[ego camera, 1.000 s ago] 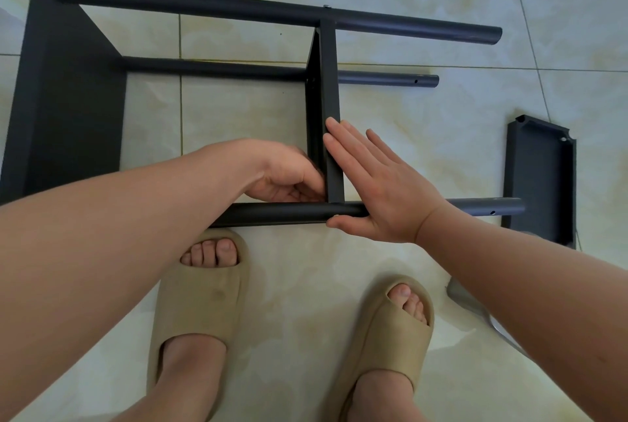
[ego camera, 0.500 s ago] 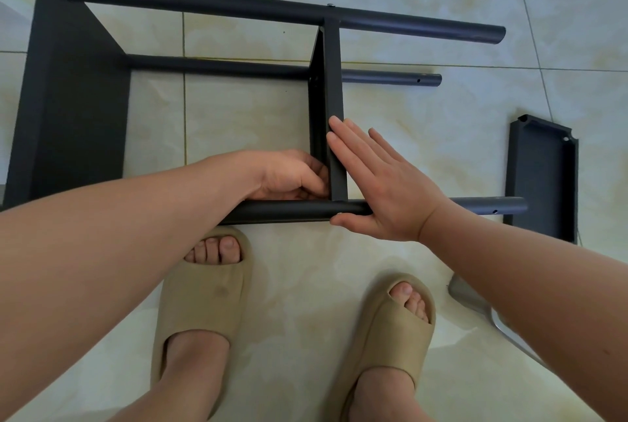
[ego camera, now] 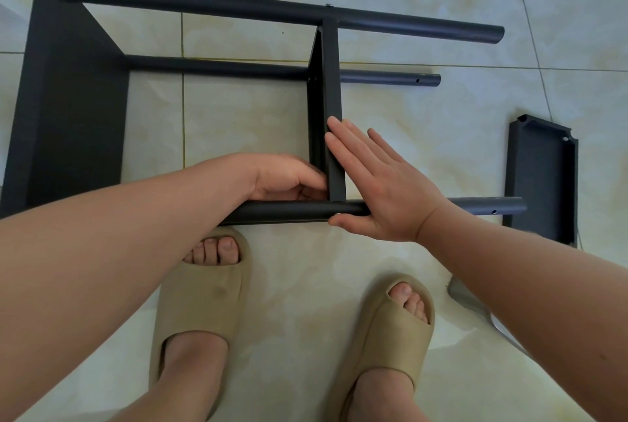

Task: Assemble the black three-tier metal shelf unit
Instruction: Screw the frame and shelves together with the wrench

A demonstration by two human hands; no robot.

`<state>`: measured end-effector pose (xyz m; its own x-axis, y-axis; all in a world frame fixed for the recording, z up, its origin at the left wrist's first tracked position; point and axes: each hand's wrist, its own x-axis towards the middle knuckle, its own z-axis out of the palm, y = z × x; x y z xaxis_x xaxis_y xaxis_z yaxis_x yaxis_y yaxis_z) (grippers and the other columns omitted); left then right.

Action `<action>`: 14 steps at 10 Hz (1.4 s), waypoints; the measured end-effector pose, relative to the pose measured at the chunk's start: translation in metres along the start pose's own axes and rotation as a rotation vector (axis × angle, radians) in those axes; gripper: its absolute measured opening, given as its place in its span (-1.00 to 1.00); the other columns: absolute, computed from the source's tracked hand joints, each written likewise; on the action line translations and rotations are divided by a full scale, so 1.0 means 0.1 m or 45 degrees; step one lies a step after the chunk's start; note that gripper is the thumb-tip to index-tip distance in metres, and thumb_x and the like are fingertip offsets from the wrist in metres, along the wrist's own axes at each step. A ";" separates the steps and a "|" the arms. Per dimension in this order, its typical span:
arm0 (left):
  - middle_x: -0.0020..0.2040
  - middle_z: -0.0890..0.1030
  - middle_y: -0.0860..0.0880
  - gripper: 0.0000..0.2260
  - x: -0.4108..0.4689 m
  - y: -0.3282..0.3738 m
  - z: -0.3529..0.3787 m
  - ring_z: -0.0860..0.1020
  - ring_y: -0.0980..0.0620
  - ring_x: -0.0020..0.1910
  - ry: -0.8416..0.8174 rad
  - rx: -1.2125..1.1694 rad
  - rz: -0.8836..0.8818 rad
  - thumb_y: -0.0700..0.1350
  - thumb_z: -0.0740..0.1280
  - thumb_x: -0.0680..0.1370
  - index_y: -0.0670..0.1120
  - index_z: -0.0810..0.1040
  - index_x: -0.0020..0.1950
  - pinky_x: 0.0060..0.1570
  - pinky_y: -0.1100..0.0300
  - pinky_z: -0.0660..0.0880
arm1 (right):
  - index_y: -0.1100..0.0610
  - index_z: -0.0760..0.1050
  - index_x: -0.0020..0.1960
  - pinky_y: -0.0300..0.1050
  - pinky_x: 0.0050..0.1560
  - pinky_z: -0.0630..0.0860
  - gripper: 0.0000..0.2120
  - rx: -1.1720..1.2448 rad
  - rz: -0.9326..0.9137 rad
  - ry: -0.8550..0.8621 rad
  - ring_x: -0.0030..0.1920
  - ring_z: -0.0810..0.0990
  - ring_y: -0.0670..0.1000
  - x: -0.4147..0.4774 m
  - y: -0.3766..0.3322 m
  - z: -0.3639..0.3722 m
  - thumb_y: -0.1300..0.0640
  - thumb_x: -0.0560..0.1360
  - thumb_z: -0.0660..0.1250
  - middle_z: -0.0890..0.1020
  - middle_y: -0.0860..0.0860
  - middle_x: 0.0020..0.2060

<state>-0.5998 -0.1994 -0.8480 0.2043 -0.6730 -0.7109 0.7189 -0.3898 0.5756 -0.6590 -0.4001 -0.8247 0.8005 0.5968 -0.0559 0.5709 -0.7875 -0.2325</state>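
The black shelf unit lies on its side on the tiled floor. Its end shelf is at the left, and the middle shelf stands between the far pole and the near pole. My left hand is curled at the inner corner where the middle shelf meets the near pole, thumb against the shelf's edge; what its fingers enclose is hidden. My right hand lies flat with straight fingers against the shelf's right face, thumb under the near pole.
A loose black shelf panel lies on the floor at the right, past the pole ends. My feet in beige slides stand just in front of the near pole. A silvery object shows beneath my right forearm.
My left hand has settled a little closer into the corner by the near pole. The right hand and the shelf unit have hardly moved.
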 end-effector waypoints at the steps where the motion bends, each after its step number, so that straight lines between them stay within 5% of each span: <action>1: -0.23 0.67 -0.08 -0.81 0.00 0.01 0.01 0.64 0.03 -0.25 0.023 0.034 0.021 -0.27 0.21 0.62 -0.19 0.60 -0.10 -0.13 0.17 0.55 | 0.31 0.06 0.62 0.20 0.59 0.07 -0.07 -0.004 0.000 0.006 0.63 -0.02 0.14 0.00 0.00 0.00 -0.36 0.55 0.15 0.05 0.19 0.63; 4: -0.28 0.60 -0.16 -0.89 0.00 0.04 0.02 0.59 -0.03 -0.31 0.182 0.223 0.054 -0.36 0.29 0.54 -0.30 0.59 0.00 -0.25 0.21 0.55 | 0.30 0.06 0.62 0.20 0.59 0.07 -0.07 -0.012 0.000 0.005 0.63 -0.01 0.15 0.00 0.00 0.01 -0.36 0.55 0.16 0.05 0.18 0.63; 5: -0.16 0.61 -0.23 -0.84 0.02 0.01 0.00 0.62 -0.06 -0.25 0.162 0.144 0.075 -0.38 0.28 0.55 -0.32 0.57 0.09 -0.13 0.13 0.57 | 0.30 0.06 0.62 0.19 0.60 0.06 -0.07 -0.017 0.000 0.007 0.63 -0.01 0.15 0.00 0.00 0.01 -0.36 0.55 0.16 0.05 0.19 0.63; 7: -0.23 0.64 -0.11 -0.82 0.01 0.00 -0.02 0.64 0.01 -0.30 0.038 0.050 0.101 -0.45 0.20 0.55 -0.24 0.52 -0.02 -0.27 0.23 0.56 | 0.30 0.05 0.62 0.20 0.59 0.07 -0.07 -0.006 0.001 0.003 0.64 -0.02 0.15 0.01 0.01 0.00 -0.36 0.55 0.17 0.04 0.18 0.63; 10: -0.14 0.64 -0.15 -0.87 0.05 -0.01 0.01 0.61 -0.07 -0.16 0.114 0.117 0.044 -0.29 0.25 0.59 -0.18 0.59 -0.03 -0.02 0.06 0.53 | 0.30 0.05 0.62 0.20 0.59 0.06 -0.07 -0.005 0.002 0.002 0.64 -0.02 0.14 0.00 0.00 0.01 -0.37 0.55 0.15 0.03 0.18 0.63; 12: 0.04 0.58 -0.36 -0.84 0.04 -0.02 -0.01 0.57 -0.19 -0.04 0.130 0.154 0.045 -0.36 0.26 0.57 -0.34 0.56 0.11 0.08 0.01 0.54 | 0.30 0.05 0.62 0.20 0.59 0.07 -0.07 -0.012 0.000 0.002 0.64 -0.02 0.14 0.00 0.01 0.01 -0.37 0.55 0.16 0.03 0.18 0.63; 14: -0.16 0.60 -0.21 -0.87 0.03 -0.02 -0.02 0.62 -0.03 -0.26 0.098 0.062 0.077 -0.42 0.23 0.56 -0.28 0.54 0.01 -0.21 0.22 0.60 | 0.30 0.05 0.62 0.20 0.59 0.07 -0.07 -0.010 0.001 0.003 0.64 -0.02 0.14 0.00 0.01 0.01 -0.37 0.55 0.16 0.03 0.18 0.63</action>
<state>-0.5991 -0.1995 -0.8526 0.2982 -0.6468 -0.7020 0.6708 -0.3812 0.6362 -0.6586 -0.4003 -0.8254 0.8012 0.5959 -0.0540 0.5717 -0.7890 -0.2251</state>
